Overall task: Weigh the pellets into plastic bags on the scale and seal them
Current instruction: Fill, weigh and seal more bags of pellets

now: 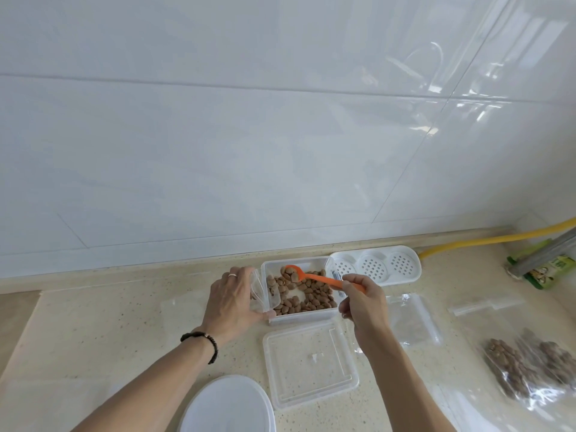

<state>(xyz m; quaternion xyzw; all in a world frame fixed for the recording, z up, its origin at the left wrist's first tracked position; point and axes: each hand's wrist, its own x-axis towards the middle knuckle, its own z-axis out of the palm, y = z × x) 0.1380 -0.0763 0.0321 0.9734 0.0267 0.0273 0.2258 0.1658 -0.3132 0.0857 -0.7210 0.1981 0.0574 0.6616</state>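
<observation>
A clear rectangular container [311, 315] stands on the counter with brown pellets [311, 296] spread over its floor. My right hand [363, 302] grips the handle of an orange spoon [318, 277]; its bowl carries a few pellets and hovers over the container's far left part. My left hand [232, 302] holds a clear plastic bag [260, 291] with its mouth open, right against the container's left wall. Filled bags of pellets [530, 366] lie at the right.
The container's clear lid [310, 364] lies in front of it. A white round lid [227, 406] sits at the bottom edge. A white perforated tray [374, 266] stands behind the container. An empty bag [411, 316] lies to the right. A yellow hose [486, 240] and a green packet [545, 272] are at the far right.
</observation>
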